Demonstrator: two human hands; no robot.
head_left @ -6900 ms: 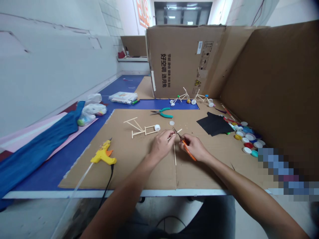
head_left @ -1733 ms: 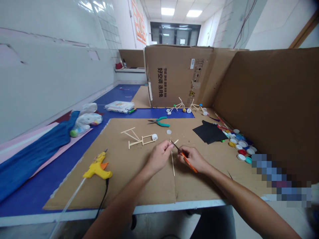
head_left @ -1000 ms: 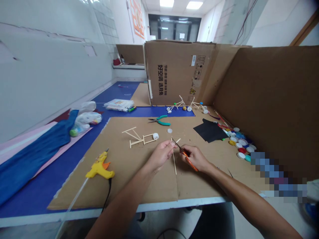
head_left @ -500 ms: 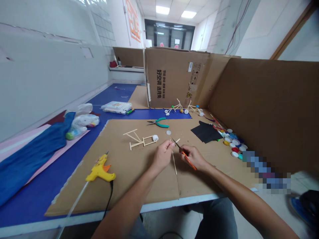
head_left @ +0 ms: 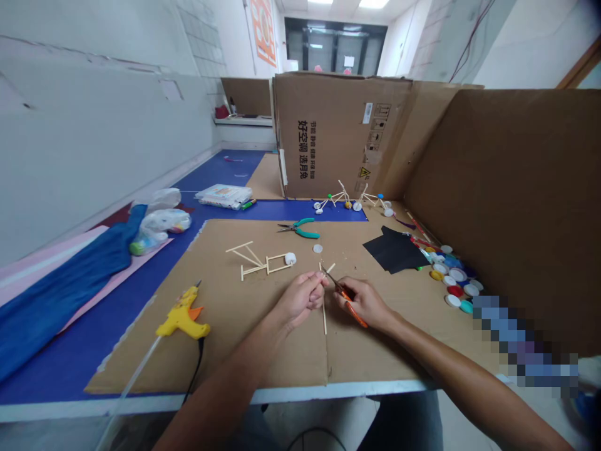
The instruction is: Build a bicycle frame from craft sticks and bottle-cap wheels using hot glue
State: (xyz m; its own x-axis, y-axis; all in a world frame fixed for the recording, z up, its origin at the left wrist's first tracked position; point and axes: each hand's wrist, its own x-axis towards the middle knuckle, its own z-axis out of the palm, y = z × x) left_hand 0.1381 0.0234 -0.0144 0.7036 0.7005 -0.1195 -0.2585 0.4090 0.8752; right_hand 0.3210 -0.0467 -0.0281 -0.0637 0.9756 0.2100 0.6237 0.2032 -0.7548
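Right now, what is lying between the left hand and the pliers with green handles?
In the head view, a small white disc lies on the cardboard sheet between the left hand and the green-handled pliers.

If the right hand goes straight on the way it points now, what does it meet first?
The orange-handled scissors in the right hand would probably meet the thin wooden stick in the left hand first; depth is unclear.
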